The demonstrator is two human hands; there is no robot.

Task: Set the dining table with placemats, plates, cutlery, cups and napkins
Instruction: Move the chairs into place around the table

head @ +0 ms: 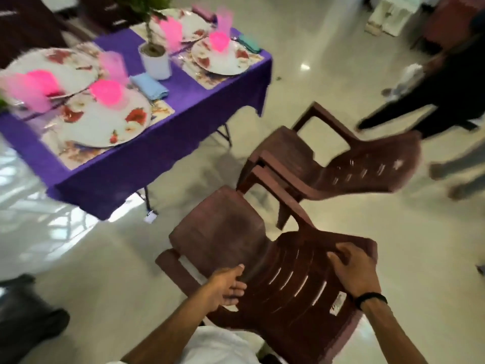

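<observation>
- The table (147,164), under a purple cloth, is standing up and to the left, well apart from the person; its long axis is running from lower left to upper right across the view, with a short end facing the chairs.
- The setting is looking close to done: four floral plates are lying on patterned placemats, the nearest plate (105,124) on a placemat (78,156) at the near corner, the others blurred toward the far end.
- Pink cups are standing on or beside the plates, one pink cup (106,91) sitting on the nearest plate; folded napkins are lying by the settings, a blue napkin (149,85) just beside the potted plant (154,59) at the middle.
- Cutlery is too blurred to tell; I am judging that only checking it, and seating, is remaining.
- The near chair (236,232) is sitting in front of the person, seat pointing up-left toward the table, backrest toward the person.
- A second chair (328,164), seemingly a stacked pair, is standing just beyond it.
- The right hand (354,269) is curling its grip over the top edge of the near chair's backrest.
- The left hand (228,285) is lying with fingers straight and apart against the backrest's left side, clamping nothing.
</observation>
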